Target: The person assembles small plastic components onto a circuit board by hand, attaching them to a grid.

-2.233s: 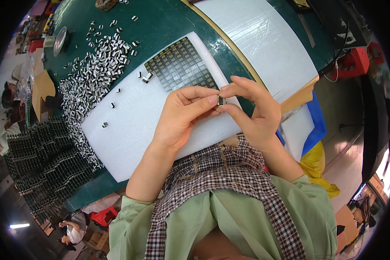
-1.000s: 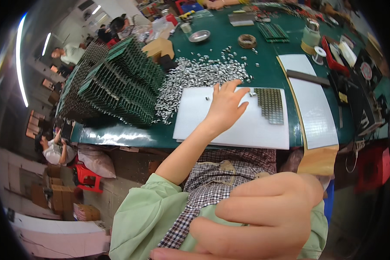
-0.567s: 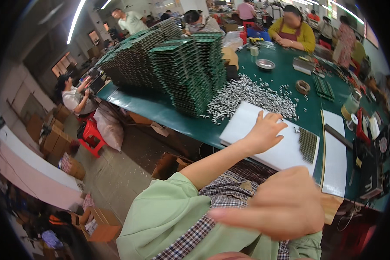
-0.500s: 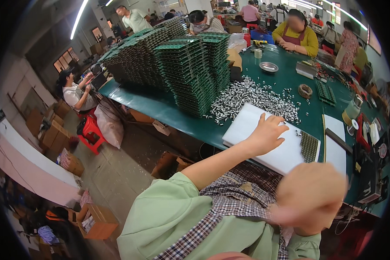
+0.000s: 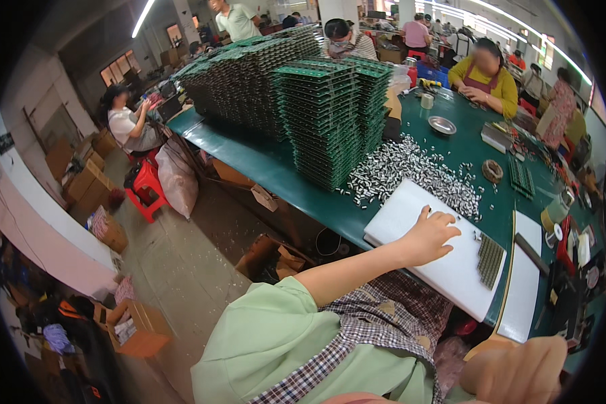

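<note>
My left hand [image 5: 429, 237] rests over a thick white foam pad [image 5: 400, 209] at the table's near edge, its fingers apart and slightly bent. On the pad's right part lies a block of small olive-coloured pieces in tight rows [image 5: 491, 262]. A few loose silvery cylinders [image 5: 477, 236] lie between that block and my fingers. My right hand [image 5: 518, 370] is off the table at the lower right, close to the camera, with its fingers curled in. It is blurred, and anything inside it is hidden. Beyond the pad spreads a heap of small silver-and-black cylindrical components [image 5: 417, 172].
Tall stacks of green circuit boards [image 5: 323, 128] stand at the table's left. A metal dish [image 5: 442, 125], a tape roll [image 5: 493, 171], more boards [image 5: 520, 178] and a white sheet with a dark bar [image 5: 532, 252] lie farther right. A person in yellow [image 5: 488, 74] sits across the table.
My right hand has dropped lower and farther right, away from the pad. The left hand stays over the pad. The whole view has shifted, with the table slightly to the right.
</note>
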{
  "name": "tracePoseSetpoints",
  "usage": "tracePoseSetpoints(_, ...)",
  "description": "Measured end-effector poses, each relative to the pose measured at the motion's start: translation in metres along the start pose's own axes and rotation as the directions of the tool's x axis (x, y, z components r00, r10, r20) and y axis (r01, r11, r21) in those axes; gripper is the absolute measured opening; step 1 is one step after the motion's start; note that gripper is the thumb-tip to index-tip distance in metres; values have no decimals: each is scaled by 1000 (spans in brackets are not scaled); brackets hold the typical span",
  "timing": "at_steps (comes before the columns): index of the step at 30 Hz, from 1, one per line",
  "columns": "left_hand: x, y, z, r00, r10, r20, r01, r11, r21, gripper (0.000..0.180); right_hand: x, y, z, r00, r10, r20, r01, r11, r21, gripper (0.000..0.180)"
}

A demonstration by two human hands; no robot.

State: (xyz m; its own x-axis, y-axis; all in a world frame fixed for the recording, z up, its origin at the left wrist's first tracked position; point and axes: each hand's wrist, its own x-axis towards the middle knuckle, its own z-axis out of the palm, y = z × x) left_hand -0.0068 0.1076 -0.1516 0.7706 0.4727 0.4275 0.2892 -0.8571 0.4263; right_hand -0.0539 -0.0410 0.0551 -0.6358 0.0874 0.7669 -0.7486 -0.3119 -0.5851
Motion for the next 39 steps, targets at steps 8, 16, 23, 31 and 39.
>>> tracePoseSetpoints(8,22,3,19,993,75,96,-73,997,-23,32,-109,11,-8,994,-26,110,57,956,-287,30)
tracePoseSetpoints(16,66,13,38,946,299,129,-270,942,-198,39,-185,-47,39,812,-10,-584,-509,478,-716,20)
tracePoseSetpoints(23,123,88,79,769,576,275,-522,816,-250,42,-197,-72,112,346,-796,-496,-512,283,-811,28)
tracePoseSetpoints(31,128,116,132,572,673,469,-569,737,-364,42,-169,-78,112,329,-938,108,165,-56,-985,32)
tracePoseSetpoints(39,153,118,145,603,656,454,-531,755,-386,39,-179,84,271,120,-993,-8,333,48,-942,34)
